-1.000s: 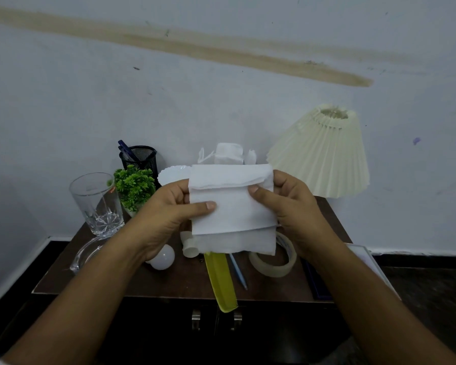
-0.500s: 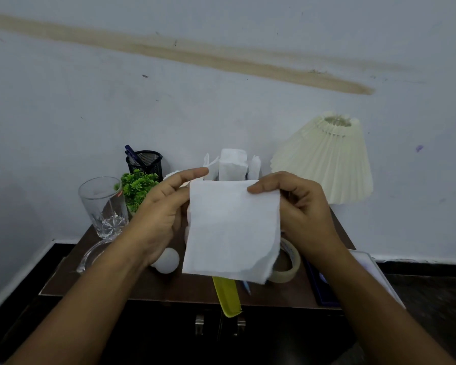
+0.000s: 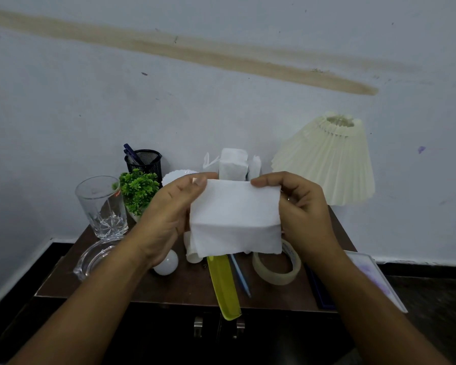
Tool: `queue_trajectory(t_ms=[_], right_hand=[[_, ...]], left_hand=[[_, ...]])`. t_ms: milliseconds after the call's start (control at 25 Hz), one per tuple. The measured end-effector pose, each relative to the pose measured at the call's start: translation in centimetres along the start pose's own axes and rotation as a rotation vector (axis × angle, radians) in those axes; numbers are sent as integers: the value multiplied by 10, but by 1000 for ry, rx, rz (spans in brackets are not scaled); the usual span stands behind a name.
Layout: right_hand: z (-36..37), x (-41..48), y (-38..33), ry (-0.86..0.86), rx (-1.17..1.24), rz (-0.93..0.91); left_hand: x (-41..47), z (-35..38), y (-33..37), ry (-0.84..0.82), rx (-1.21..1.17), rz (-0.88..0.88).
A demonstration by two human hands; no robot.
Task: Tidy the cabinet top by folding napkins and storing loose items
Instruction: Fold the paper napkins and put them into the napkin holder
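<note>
A white paper napkin (image 3: 236, 217) hangs folded in the air above the dark wooden cabinet top (image 3: 169, 288). My left hand (image 3: 166, 219) pinches its upper left edge and my right hand (image 3: 304, 214) pinches its upper right edge. Behind the napkin, folded white napkins (image 3: 233, 164) stand upright near the wall. Loose on the cabinet top lie a yellow-green comb (image 3: 223, 285) that overhangs the front edge, a blue pen (image 3: 240, 276), a tape roll (image 3: 277, 268), a white bulb (image 3: 166, 264) and a small white cylinder (image 3: 191, 250).
A drinking glass (image 3: 102, 206), a glass ashtray (image 3: 92, 262), a small green plant (image 3: 138, 189), a black mesh pen holder (image 3: 144, 160) and a white plate (image 3: 178, 176) stand at the left and back. A pleated cream lampshade (image 3: 329, 162) sits at the right. A dark book (image 3: 317, 288) and a white tablet (image 3: 374, 277) lie at the right edge.
The napkin went from a hanging sheet to a shorter fold, with its lower part brought up. Both hands shifted to pinch the top corners.
</note>
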State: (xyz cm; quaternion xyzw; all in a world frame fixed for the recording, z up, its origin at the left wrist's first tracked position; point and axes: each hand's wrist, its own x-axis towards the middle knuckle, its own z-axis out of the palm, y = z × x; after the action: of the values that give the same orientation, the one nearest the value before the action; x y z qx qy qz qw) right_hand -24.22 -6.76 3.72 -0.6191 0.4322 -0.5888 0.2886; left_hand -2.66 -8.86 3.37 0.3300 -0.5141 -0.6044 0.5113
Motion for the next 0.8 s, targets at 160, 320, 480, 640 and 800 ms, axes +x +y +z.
queue_trajectory(t_ms=[160,320,480,640,800], right_hand=[[4,0,-14,4,216,248],[8,3,-12,-37,311,397],[12,-3,0,-117,187,310],[8,-4,1,-301,230,253],[13,-6,1,-350,104,228]], left_hand=[[2,-3,-4,167,49,49],[1,-3,-3,189,50,55],[2,-1,-7,227,58,72],[5,-4,-9,363,63,104],[4,-5,-14,401,133,58]])
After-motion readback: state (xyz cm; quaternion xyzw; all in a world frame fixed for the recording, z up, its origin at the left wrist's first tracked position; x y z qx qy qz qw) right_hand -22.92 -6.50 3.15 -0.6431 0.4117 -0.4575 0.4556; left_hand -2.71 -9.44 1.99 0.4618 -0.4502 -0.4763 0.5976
